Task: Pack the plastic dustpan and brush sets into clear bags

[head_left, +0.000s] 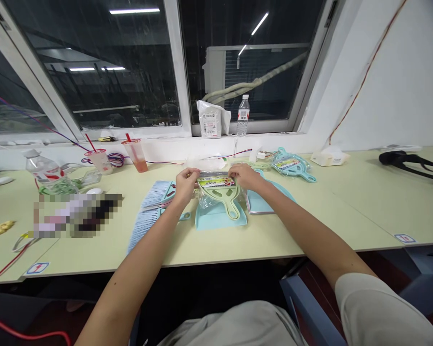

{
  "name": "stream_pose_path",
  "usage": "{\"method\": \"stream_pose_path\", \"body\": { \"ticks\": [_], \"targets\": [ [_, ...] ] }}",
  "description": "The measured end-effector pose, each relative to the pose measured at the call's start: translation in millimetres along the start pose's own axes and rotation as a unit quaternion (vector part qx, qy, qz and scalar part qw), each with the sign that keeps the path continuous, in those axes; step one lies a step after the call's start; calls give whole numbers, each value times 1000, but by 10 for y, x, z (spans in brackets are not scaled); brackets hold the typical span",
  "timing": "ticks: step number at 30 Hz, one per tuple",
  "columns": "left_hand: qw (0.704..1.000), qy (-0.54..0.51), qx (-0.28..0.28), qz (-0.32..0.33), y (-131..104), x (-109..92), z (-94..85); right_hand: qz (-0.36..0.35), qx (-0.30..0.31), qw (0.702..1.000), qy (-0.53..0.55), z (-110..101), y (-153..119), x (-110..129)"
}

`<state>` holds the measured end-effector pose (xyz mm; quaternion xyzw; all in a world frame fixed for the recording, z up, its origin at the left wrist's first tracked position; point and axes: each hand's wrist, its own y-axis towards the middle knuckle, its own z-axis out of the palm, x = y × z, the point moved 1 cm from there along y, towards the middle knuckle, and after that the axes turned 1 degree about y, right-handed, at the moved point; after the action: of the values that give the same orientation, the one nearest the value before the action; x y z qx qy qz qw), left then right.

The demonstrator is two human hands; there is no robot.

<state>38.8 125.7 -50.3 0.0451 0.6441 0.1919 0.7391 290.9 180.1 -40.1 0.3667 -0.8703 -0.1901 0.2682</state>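
Observation:
Both of my hands hold the upper edge of a pale green hand brush (pixel 225 194) in a clear plastic bag with a colourful label. My left hand (pixel 186 185) pinches the upper left corner, and my right hand (pixel 246 176) grips the upper right. The brush's looped handle points towards me. Below it, a light blue dustpan (pixel 220 220) lies on the table, partly hidden by the bag. Beside my left forearm are brushes with blue bristles (pixel 146 221), their handles partly covered by the arm. Blue dustpans (pixel 261 203) lie stacked under my right wrist.
More bagged blue brush pieces (pixel 292 166) lie at the back right, near a tissue pack (pixel 329 156). Drink cups (pixel 137 156) and a large bottle (pixel 45 168) stand left. A water bottle (pixel 243 117) and white package (pixel 212 120) occupy the windowsill. A black strapped object (pixel 406 161) lies far right.

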Motion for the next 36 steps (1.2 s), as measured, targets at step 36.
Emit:
{"method": "stream_pose_path", "body": {
  "ticks": [36],
  "targets": [
    [994, -86, -55, 27, -31, 93, 61, 174, -28, 969, -173, 173, -198, 432]
  ]
}}
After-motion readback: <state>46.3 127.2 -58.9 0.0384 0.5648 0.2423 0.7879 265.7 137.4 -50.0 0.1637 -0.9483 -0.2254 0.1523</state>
